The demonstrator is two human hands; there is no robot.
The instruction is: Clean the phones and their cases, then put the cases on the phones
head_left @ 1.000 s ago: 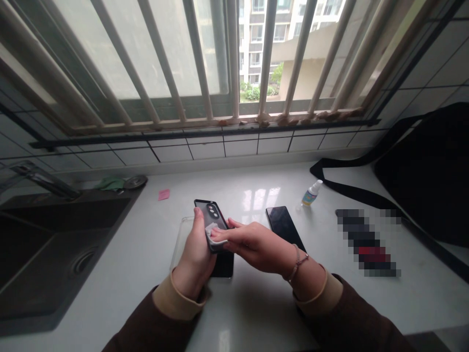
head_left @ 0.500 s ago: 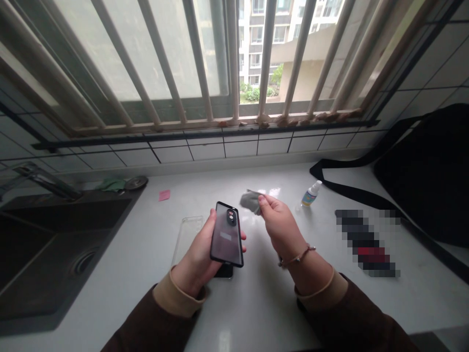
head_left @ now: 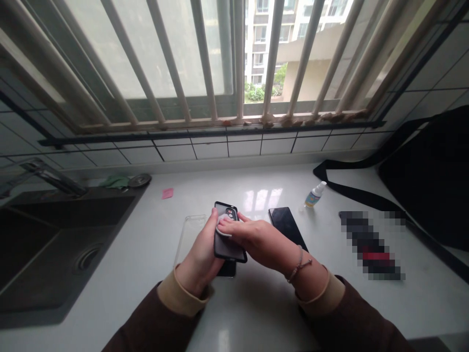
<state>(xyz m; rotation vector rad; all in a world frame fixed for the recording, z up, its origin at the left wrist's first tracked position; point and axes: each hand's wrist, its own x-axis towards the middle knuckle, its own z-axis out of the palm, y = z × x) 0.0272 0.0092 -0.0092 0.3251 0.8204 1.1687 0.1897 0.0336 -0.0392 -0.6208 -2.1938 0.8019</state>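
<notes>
My left hand (head_left: 200,256) grips a black phone case (head_left: 227,244) from below, holding it above the white counter (head_left: 256,303). My right hand (head_left: 256,239) lies across the case, its fingers pressing a small grey cloth (head_left: 222,229) against the upper part near the camera cut-out. A black phone (head_left: 286,225) lies flat on the counter just right of my hands. A clear case (head_left: 188,234) lies flat to the left, partly behind my left hand. Another dark phone (head_left: 227,269) peeks out under my hands.
A small spray bottle (head_left: 314,194) lies behind the phone. A black bag (head_left: 428,176) with a strap fills the right side. A dark sink (head_left: 51,244) with a tap sits at left. A pink scrap (head_left: 167,193) lies near the tiled wall. A blurred-out object (head_left: 372,244) rests at right.
Half a second ago my right hand held the cloth lifted off the case; now it has come back down and presses the cloth on the case's upper part.
</notes>
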